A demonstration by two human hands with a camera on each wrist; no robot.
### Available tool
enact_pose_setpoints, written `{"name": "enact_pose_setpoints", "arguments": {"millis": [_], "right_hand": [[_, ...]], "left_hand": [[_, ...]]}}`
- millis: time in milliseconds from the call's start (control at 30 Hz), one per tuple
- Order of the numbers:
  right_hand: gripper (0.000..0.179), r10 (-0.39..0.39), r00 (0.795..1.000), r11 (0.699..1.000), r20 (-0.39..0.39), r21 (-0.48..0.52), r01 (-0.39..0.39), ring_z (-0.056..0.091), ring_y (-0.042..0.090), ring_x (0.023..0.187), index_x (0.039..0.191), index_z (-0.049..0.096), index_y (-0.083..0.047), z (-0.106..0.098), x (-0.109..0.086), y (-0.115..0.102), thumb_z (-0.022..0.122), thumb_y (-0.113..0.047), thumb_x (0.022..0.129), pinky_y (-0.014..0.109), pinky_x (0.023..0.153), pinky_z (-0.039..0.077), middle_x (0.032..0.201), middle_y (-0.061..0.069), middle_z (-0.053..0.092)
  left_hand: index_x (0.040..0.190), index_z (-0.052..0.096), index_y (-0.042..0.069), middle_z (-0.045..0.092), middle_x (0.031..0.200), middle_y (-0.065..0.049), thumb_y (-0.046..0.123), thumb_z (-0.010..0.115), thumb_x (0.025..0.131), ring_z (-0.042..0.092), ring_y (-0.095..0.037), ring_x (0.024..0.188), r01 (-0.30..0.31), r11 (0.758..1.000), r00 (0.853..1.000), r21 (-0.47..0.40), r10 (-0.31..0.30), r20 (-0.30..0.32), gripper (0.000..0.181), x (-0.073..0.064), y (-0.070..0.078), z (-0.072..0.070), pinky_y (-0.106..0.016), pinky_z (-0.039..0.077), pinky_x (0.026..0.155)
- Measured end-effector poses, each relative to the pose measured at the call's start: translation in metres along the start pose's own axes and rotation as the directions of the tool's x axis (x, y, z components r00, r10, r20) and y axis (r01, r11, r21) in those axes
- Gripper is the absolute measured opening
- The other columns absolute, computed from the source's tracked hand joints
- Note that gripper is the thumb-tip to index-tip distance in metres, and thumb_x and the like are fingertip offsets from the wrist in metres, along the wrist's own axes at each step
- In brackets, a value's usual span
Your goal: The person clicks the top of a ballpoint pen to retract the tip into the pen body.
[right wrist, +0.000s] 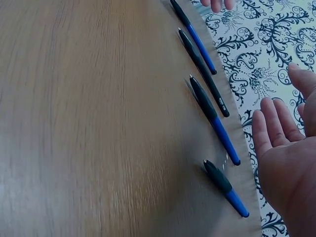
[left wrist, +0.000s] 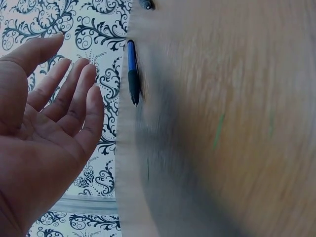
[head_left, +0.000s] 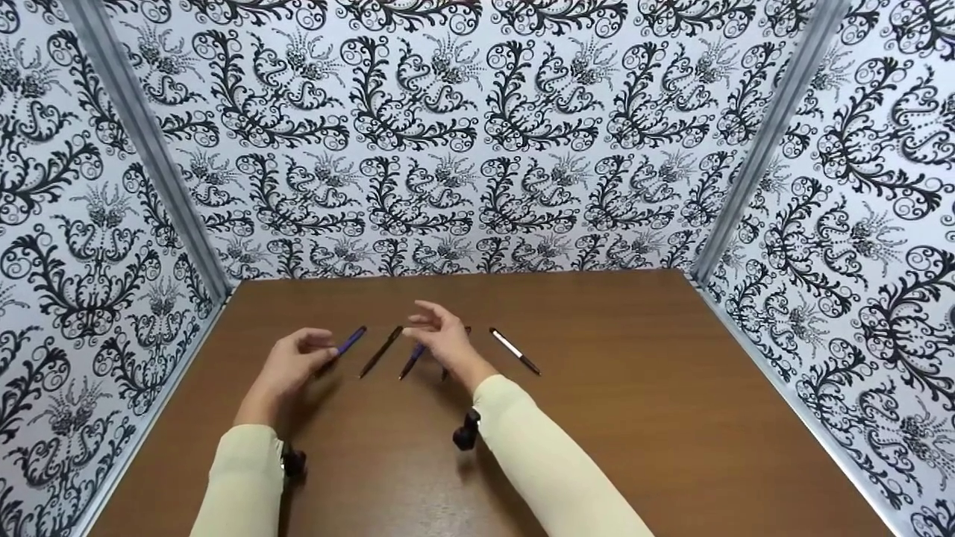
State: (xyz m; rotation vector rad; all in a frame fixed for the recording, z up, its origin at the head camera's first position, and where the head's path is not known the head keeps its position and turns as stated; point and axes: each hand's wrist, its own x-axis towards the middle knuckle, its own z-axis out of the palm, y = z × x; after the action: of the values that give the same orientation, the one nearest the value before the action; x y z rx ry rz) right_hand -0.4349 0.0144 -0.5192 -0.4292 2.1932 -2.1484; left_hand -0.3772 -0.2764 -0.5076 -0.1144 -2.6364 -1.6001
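Several pens lie in a spread row on the brown table. My left hand (head_left: pixel 292 365) hovers beside the leftmost blue pen (head_left: pixel 352 340), fingers loosely bent; the left wrist view shows that hand (left wrist: pixel 54 128) apart from a blue pen (left wrist: pixel 132 74) with a dark grip. To its right is a black pen (head_left: pixel 381 352), then another blue pen (head_left: pixel 411 362). Above the row's middle is my right hand (head_left: pixel 445 339), holding nothing and partly hiding a further pen (head_left: pixel 445 374). In the right wrist view, the right hand (right wrist: pixel 291 158) has extended fingers. A white-and-black pen (head_left: pixel 515 351) lies farthest right.
Patterned panels (head_left: pixel 477 149) wall the table (head_left: pixel 634 418) at the back and sides, with grey strips (head_left: pixel 149 142) at the corners. Small dark devices (head_left: pixel 466 431) are worn at both wrists. Shadows of the hands fall on the tabletop.
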Motion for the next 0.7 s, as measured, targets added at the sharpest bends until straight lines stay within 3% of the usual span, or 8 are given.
{"name": "enact_pose_setpoints", "arguments": {"millis": [267,500,700], "right_hand": [[0.06,-0.007,1.0,1.0,-0.003,0.015,0.007,0.071,0.025,0.117,0.147,0.058,-0.014,0.006,0.0,-0.003,0.08,-0.008,0.092,0.03,0.091,0.059,0.13,0.013,0.072],[0.061,-0.015,1.0,0.999,-0.007,0.042,0.015,0.069,0.032,0.121,0.147,0.058,-0.011,0.012,0.002,-0.003,0.08,-0.006,0.091,0.031,0.093,0.059,0.132,0.018,0.07],[0.061,-0.01,1.0,0.999,-0.012,0.04,0.01,0.069,0.032,0.122,0.147,0.058,-0.012,0.015,0.003,-0.003,0.08,-0.006,0.091,0.032,0.095,0.058,0.131,0.016,0.071]], "left_hand": [[0.138,0.059,-0.006,0.065,0.134,-0.03,0.01,0.068,0.1,0.066,-0.022,0.111,-0.009,1.0,1.0,-0.023,0.009,-0.003,0.042,0.001,0.001,-0.002,-0.017,0.052,0.084],[0.138,0.061,-0.002,0.067,0.133,-0.025,0.016,0.069,0.101,0.066,-0.022,0.112,-0.029,1.0,1.0,-0.002,0.029,-0.009,0.042,0.0,-0.001,-0.003,-0.017,0.052,0.086],[0.139,0.06,-0.001,0.067,0.133,-0.023,0.016,0.069,0.102,0.066,-0.017,0.11,-0.005,1.0,1.0,-0.01,0.005,0.001,0.042,0.0,-0.003,-0.003,-0.019,0.053,0.087]]}}
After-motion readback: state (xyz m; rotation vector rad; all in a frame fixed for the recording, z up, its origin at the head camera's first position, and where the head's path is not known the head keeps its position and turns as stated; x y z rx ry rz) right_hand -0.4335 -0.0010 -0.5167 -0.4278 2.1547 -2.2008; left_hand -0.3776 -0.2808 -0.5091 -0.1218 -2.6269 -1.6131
